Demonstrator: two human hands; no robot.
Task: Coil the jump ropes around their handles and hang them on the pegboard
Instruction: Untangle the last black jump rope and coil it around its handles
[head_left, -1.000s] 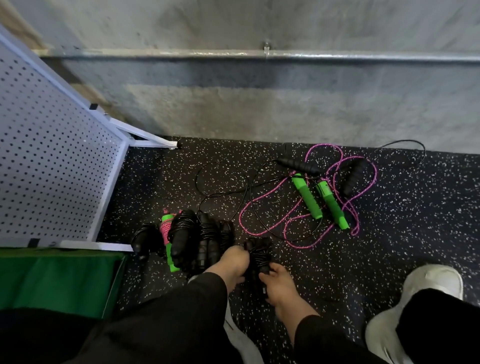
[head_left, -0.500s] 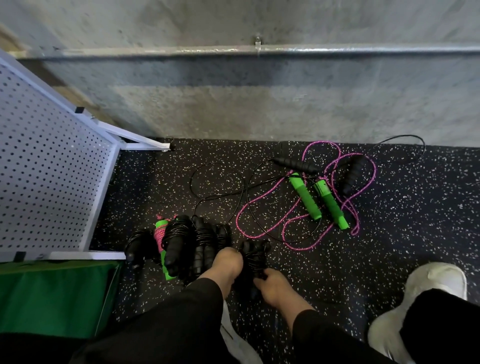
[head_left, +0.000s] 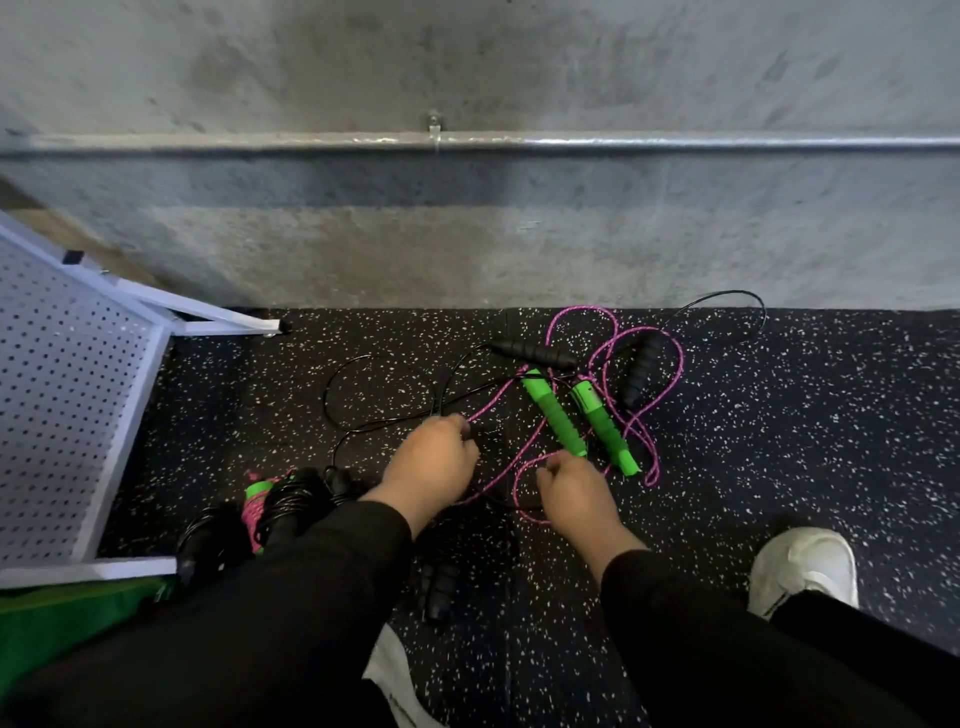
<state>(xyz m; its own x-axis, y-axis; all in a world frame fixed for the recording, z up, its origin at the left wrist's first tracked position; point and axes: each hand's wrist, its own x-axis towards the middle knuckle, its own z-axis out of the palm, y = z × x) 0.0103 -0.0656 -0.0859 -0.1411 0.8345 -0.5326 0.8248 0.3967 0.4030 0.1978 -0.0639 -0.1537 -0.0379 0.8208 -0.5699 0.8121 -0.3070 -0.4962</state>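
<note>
Speckled floor (head_left: 779, 441); both hands (head_left: 434, 462) curl over pink rope (head_left: 670, 384) (fingers' grip hidden).

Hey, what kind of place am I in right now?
Probably a gym or fitness storage corner: speckled black rubber flooring, jump ropes with green handles loose on it, a white pegboard rack at the left, and a bare concrete wall behind.
</note>
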